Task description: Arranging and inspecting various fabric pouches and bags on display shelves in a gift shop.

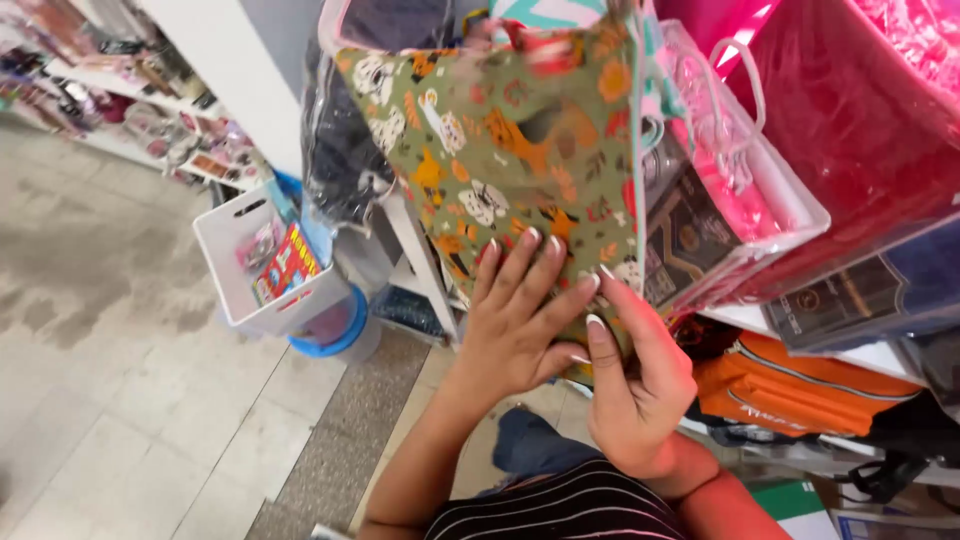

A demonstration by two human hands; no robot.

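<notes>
A flat olive-green fabric item (510, 140) printed with orange and white animals and flowers stands upright in a packed shelf. My left hand (515, 315) lies flat against its lower face, fingers spread. Beside it, my right hand (635, 380) grips the item's bottom right edge, thumb in front. Clear plastic bags of dark fabric (345, 130) press on its left, and a clear zip bag with pink contents (740, 190) sits on its right.
A white plastic bin (240, 280) holding small packets stands on a blue tub (345, 335) on the tiled floor (120, 400). An orange bag (790, 390) lies on a lower shelf at right. White shelves of goods (150, 90) run along the far left.
</notes>
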